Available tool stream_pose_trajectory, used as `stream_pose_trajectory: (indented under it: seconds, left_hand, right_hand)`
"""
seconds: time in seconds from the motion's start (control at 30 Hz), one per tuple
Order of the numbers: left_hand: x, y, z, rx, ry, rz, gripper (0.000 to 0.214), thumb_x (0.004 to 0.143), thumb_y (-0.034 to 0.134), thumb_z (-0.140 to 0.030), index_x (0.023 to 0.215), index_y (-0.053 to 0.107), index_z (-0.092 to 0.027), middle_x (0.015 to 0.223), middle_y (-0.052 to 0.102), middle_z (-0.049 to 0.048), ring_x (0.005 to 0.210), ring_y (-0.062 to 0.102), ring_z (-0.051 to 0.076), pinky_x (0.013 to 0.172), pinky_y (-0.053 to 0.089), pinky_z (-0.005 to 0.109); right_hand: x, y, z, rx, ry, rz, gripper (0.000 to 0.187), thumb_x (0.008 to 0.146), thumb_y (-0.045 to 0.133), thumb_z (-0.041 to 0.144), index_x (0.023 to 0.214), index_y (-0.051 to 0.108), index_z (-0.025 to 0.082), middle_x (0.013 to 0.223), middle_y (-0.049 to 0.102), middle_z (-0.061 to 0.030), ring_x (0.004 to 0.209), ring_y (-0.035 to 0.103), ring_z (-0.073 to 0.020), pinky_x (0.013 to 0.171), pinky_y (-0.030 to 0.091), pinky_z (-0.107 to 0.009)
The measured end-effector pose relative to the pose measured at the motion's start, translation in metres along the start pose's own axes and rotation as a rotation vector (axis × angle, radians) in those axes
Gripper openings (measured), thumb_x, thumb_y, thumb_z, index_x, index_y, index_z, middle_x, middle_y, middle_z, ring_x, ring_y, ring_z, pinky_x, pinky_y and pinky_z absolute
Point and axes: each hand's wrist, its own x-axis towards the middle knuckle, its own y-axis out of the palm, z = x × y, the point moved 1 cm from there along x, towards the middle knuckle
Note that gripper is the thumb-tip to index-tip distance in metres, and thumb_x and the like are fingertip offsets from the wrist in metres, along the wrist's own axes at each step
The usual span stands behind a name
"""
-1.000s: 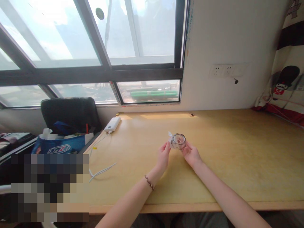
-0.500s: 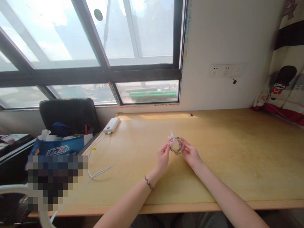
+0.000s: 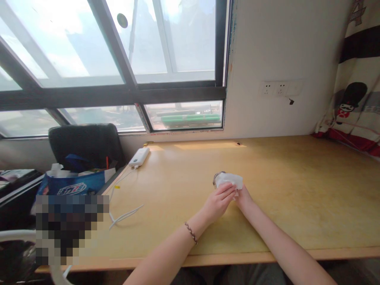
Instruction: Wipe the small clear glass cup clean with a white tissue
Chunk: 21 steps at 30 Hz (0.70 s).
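Above the wooden table, both hands meet around a crumpled white tissue [image 3: 230, 181]. My left hand [image 3: 218, 201] is closed on the tissue, its fingers lying over the front of it. From behind the tissue's left end shows the edge of a round, ring-shaped object [image 3: 215, 179], dark and shiny; whether it is a coil or a bangle I cannot make out. My right hand [image 3: 244, 199] is closed at the right side and supports the ring from behind, its fingers mostly hidden by the tissue. A braided bracelet [image 3: 190, 232] circles my left wrist.
At the table's left edge lies a white power bank [image 3: 139, 157] with a white cable [image 3: 126, 215] trailing forward. A black chair [image 3: 86, 142] and a blue bag [image 3: 71, 184] stand left of the table [image 3: 297, 190]. Window, wall sockets [image 3: 274, 88] and a curtain [image 3: 353, 103] are behind.
My left hand has moved right and over the ring, bringing the tissue across it. The ring, seen face-on before, is now mostly covered. My right hand has shifted slightly right and down.
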Motion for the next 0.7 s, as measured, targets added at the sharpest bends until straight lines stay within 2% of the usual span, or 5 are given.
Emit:
stream_pose_trajectory:
  seconds: [0.13, 0.23, 0.33, 0.5, 0.7]
  left_hand:
    - [0.003, -0.005, 0.0, 0.002, -0.052, -0.003, 0.035, 0.085, 0.034, -0.016, 0.119, 0.045, -0.014, 0.119, 0.051, 0.0105, 0.12, 0.035, 0.02, 0.099, 0.034, 0.041]
    - [0.007, -0.015, 0.002, -0.1, -0.242, -0.081, 0.034, 0.084, 0.035, -0.019, 0.115, 0.05, -0.017, 0.117, 0.052, 0.0096, 0.117, 0.039, 0.021, 0.099, 0.032, 0.041]
    - [0.008, -0.023, 0.012, -0.303, -0.501, -0.253, 0.029, 0.083, 0.039, -0.027, 0.103, 0.059, -0.019, 0.11, 0.057, 0.0085, 0.109, 0.046, 0.022, 0.096, 0.034, 0.039]
    - [-0.003, -0.022, 0.037, -0.822, -0.912, -0.435, 0.037, 0.076, 0.048, -0.044, 0.087, 0.066, -0.013, 0.088, 0.065, 0.0082, 0.084, 0.057, 0.021, 0.078, 0.043, 0.035]
    - [-0.012, -0.003, 0.039, -1.295, -1.072, -0.49, 0.039, 0.07, 0.057, -0.042, 0.091, 0.064, -0.009, 0.091, 0.064, 0.0124, 0.083, 0.057, 0.018, 0.076, 0.043, 0.031]
  right_hand:
    - [-0.009, 0.004, -0.006, 0.052, 0.149, 0.125, 0.013, 0.072, 0.053, 0.016, 0.069, 0.063, 0.022, 0.093, 0.065, -0.0059, 0.097, 0.057, -0.0174, 0.09, 0.043, -0.027]
    - [0.004, 0.005, 0.008, 0.166, 0.258, 0.327, 0.013, 0.07, 0.052, 0.012, 0.067, 0.063, 0.018, 0.076, 0.067, -0.0044, 0.072, 0.064, -0.0154, 0.066, 0.053, -0.024]
    - [0.014, 0.005, 0.018, 0.329, 0.332, 0.446, 0.011, 0.066, 0.056, 0.009, 0.074, 0.063, 0.014, 0.071, 0.067, -0.0033, 0.06, 0.063, -0.0123, 0.054, 0.052, -0.02]
    - [0.02, 0.001, 0.017, 0.479, 0.432, 0.384, 0.013, 0.068, 0.057, 0.008, 0.08, 0.062, 0.013, 0.071, 0.068, -0.0039, 0.061, 0.064, -0.0132, 0.054, 0.052, -0.021]
    - [0.032, -0.004, 0.026, 0.577, 0.359, 0.278, 0.015, 0.073, 0.05, 0.004, 0.076, 0.061, 0.014, 0.072, 0.069, -0.0023, 0.067, 0.064, -0.0115, 0.061, 0.053, -0.02]
